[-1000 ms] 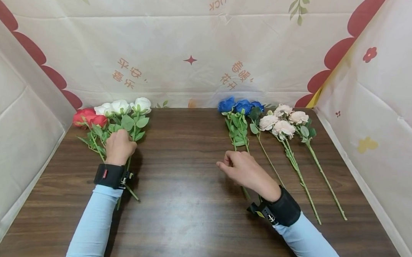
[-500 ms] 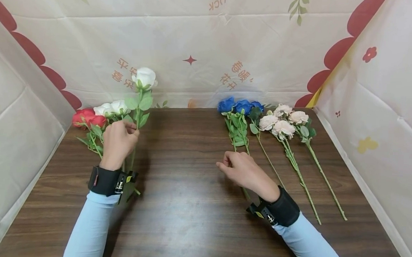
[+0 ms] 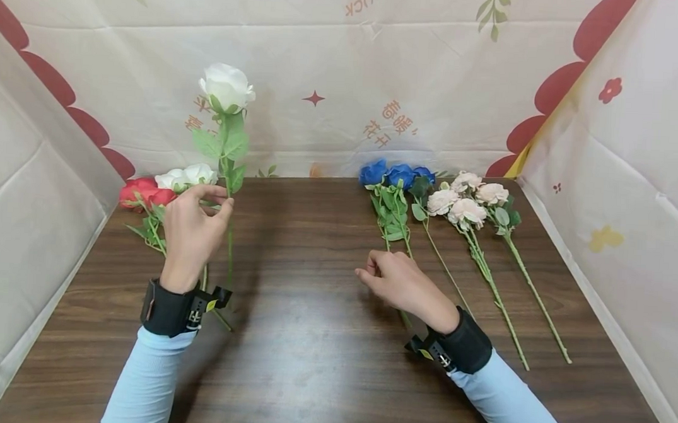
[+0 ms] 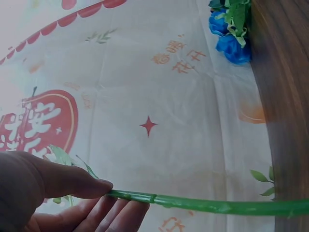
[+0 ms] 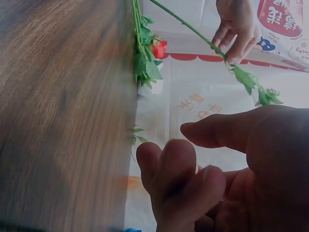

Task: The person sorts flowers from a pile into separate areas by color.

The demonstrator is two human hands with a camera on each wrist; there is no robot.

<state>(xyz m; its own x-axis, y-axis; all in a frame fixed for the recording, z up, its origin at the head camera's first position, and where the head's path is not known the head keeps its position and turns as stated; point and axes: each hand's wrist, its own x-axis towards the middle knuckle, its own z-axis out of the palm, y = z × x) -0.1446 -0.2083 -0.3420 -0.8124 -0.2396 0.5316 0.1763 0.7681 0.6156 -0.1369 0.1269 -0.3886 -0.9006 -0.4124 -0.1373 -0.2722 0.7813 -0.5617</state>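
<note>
The left hand (image 3: pixel 193 227) is pinching the green stem of a white rose (image 3: pixel 226 87) between thumb and fingertips, holding it nearly upright over the left part of the brown wooden table (image 3: pixel 311 336), its bloom standing high against the backdrop (image 3: pixel 345 79). In the left wrist view the thumb and fingers (image 4: pixel 72 181) are closing on that stem from both sides. Just left of the hand, more white roses (image 3: pixel 184 176) and red roses (image 3: pixel 141 193) are lying on the table with their blooms toward the far edge.

The right hand (image 3: pixel 404 284) is resting low over the table near the middle, fingers loosely curled; whether it is gripping the stem beneath it cannot be told. Blue roses (image 3: pixel 394 174) are lying just beyond it, their stems running under the hand, and pale pink roses (image 3: pixel 467 201) are lying to their right.

The cream backdrop is carrying red arcs, a red star and orange Chinese characters, mirrored in this view, reading roughly 平安喜乐, plus the mirrored word "LUCK" (image 3: pixel 362 1) at the top.
</note>
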